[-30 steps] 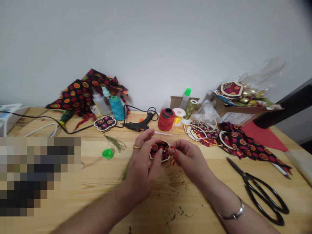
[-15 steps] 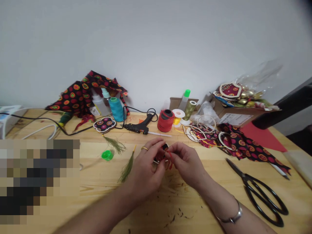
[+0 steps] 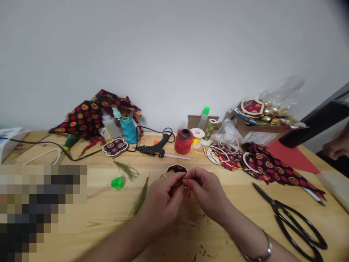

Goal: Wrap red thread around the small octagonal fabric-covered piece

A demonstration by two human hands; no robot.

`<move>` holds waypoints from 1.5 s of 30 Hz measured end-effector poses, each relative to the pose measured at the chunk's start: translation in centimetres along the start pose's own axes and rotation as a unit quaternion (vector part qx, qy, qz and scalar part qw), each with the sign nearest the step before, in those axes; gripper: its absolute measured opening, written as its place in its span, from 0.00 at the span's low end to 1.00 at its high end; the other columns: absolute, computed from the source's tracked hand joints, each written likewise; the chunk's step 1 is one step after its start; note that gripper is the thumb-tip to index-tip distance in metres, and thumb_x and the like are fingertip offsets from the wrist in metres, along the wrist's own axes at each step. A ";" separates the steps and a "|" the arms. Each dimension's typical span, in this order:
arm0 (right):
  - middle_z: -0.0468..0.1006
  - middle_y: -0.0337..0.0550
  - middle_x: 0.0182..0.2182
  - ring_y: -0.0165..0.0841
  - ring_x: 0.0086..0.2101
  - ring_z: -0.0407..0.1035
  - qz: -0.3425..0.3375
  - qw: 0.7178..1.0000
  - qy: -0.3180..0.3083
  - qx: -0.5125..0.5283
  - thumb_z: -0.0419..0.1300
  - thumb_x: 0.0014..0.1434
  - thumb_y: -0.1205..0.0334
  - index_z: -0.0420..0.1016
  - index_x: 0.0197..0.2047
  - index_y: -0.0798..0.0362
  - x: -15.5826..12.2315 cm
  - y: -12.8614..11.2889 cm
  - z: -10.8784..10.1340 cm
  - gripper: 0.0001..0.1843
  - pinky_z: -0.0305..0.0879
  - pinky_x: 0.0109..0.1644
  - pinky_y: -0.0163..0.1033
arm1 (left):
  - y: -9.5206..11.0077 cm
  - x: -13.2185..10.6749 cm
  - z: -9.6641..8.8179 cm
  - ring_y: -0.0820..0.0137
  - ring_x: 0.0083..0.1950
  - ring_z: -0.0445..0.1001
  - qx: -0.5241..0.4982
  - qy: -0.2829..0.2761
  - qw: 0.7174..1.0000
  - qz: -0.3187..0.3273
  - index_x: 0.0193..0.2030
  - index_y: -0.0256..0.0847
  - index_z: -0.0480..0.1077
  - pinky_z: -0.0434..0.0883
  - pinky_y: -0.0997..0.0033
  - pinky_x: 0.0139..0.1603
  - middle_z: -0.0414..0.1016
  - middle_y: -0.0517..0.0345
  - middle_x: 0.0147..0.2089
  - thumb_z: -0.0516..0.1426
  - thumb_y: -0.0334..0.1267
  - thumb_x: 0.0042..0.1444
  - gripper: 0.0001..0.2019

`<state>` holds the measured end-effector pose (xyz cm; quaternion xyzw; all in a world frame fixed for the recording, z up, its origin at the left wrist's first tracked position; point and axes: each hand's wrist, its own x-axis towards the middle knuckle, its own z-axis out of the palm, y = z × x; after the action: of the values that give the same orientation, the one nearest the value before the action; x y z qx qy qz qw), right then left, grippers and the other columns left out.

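Observation:
My left hand and my right hand meet over the wooden table, fingers pinched together. Between them is a small fabric-covered piece in black with red and orange dots, its top edge showing above my fingers. A red cord loops down between the fingertips of both hands. A ring is on my left hand and a metal bracelet on my right wrist.
Black scissors lie at the right. A glue gun, red spool, teal spool, bottles, patterned cloth, a green cap and green tassels lie behind and left. Another person's hand shows at far right.
My hands have drawn closer together and nearer to me, covering most of the fabric piece. The view tilted up slightly. Another person's hand came into view at the right edge.

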<state>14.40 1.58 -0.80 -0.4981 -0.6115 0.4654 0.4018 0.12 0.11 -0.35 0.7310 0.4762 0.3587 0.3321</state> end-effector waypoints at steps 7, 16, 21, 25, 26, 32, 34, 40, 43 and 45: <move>0.70 0.36 0.20 0.28 0.23 0.63 -0.002 1.000 0.005 -0.014 0.54 0.49 0.69 0.68 0.25 0.53 0.1 -0.3 -0.2 0.05 0.60 0.27 0.32 | -0.4 0.1 0.2 0.71 0.33 0.71 -0.018 0.006 0.999 -0.039 0.40 0.44 0.71 0.67 0.71 0.35 0.75 0.60 0.33 0.51 0.34 0.54 0.10; 0.71 0.35 0.21 0.27 0.24 0.63 -0.012 1.000 0.008 -0.021 0.54 0.47 0.72 0.70 0.24 0.53 0.1 -0.5 -0.5 0.06 0.59 0.28 0.31 | 0.4 0.4 -0.2 0.72 0.29 0.71 -0.041 0.020 0.993 -0.105 0.30 0.42 0.73 0.65 0.75 0.31 0.75 0.62 0.27 0.54 0.34 0.49 0.07; 0.71 0.36 0.21 0.27 0.24 0.63 0.000 1.000 -0.001 -0.014 0.55 0.46 0.71 0.71 0.25 0.54 0.2 -0.5 -0.6 0.05 0.59 0.28 0.32 | 0.4 0.8 -0.5 0.71 0.28 0.69 -0.107 -0.009 0.977 -0.187 0.29 0.41 0.75 0.63 0.74 0.29 0.75 0.62 0.25 0.55 0.39 0.46 0.07; 0.70 0.36 0.20 0.26 0.23 0.62 0.051 0.998 -0.019 0.042 0.57 0.46 0.68 0.70 0.24 0.55 0.5 -0.9 -0.5 0.01 0.59 0.27 0.31 | 0.2 0.8 -0.7 0.73 0.25 0.67 -0.178 -0.037 0.956 -0.228 0.29 0.40 0.75 0.61 0.76 0.26 0.73 0.62 0.24 0.56 0.43 0.45 0.10; 0.69 0.35 0.19 0.25 0.22 0.61 0.063 0.996 -0.020 0.058 0.58 0.45 0.67 0.69 0.24 0.56 0.5 -1.0 -0.5 0.02 0.58 0.26 0.31 | 0.2 0.8 -0.7 0.74 0.24 0.66 -0.194 -0.038 0.952 -0.235 0.29 0.40 0.75 0.60 0.76 0.25 0.72 0.63 0.23 0.57 0.43 0.45 0.10; 0.65 0.31 0.16 0.21 0.15 0.54 0.118 0.978 -0.043 0.164 0.61 0.44 0.63 0.67 0.23 0.56 0.5 -1.2 -0.5 0.07 0.51 0.19 0.28 | 0.3 1.0 -0.6 0.77 0.23 0.61 -0.244 -0.034 0.935 -0.255 0.30 0.41 0.75 0.56 0.79 0.22 0.70 0.64 0.23 0.58 0.38 0.44 0.07; 0.64 0.30 0.15 0.20 0.14 0.51 0.125 0.976 -0.046 0.172 0.61 0.45 0.62 0.67 0.24 0.56 0.5 -1.1 -0.5 0.07 0.48 0.18 0.28 | 0.3 1.0 -0.6 0.79 0.22 0.59 -0.260 -0.032 0.929 -0.260 0.29 0.40 0.75 0.55 0.79 0.22 0.69 0.65 0.22 0.58 0.38 0.44 0.06; 0.69 0.35 0.19 0.22 0.18 0.56 0.092 0.990 -0.053 0.097 0.55 0.52 0.61 0.70 0.27 0.56 0.6 -1.1 -0.7 0.08 0.52 0.21 0.29 | 0.5 1.1 -0.8 0.80 0.21 0.60 -0.324 -0.013 0.906 -0.272 0.26 0.38 0.74 0.55 0.80 0.21 0.68 0.65 0.20 0.59 0.36 0.44 0.04; 0.72 0.37 0.22 0.26 0.24 0.63 0.021 0.999 -0.038 -0.003 0.53 0.54 0.63 0.72 0.28 0.54 0.6 -1.0 -1.0 0.08 0.58 0.29 0.31 | 0.3 1.3 -0.8 0.79 0.22 0.63 -0.350 0.008 0.898 -0.266 0.25 0.38 0.74 0.57 0.80 0.21 0.71 0.63 0.22 0.58 0.32 0.45 0.03; 0.73 0.38 0.23 0.28 0.26 0.64 -0.013 0.997 -0.023 -0.069 0.52 0.54 0.63 0.72 0.27 0.54 0.5 -0.8 -1.1 0.09 0.58 0.31 0.32 | 0.2 1.4 -0.7 0.77 0.25 0.66 -0.372 0.024 0.891 -0.258 0.24 0.37 0.74 0.60 0.80 0.24 0.74 0.61 0.24 0.58 0.32 0.45 0.03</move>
<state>15.14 2.18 0.24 -0.5060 -0.6575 0.4282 0.3581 -0.01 1.49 0.48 0.3968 0.4878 0.4284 0.6489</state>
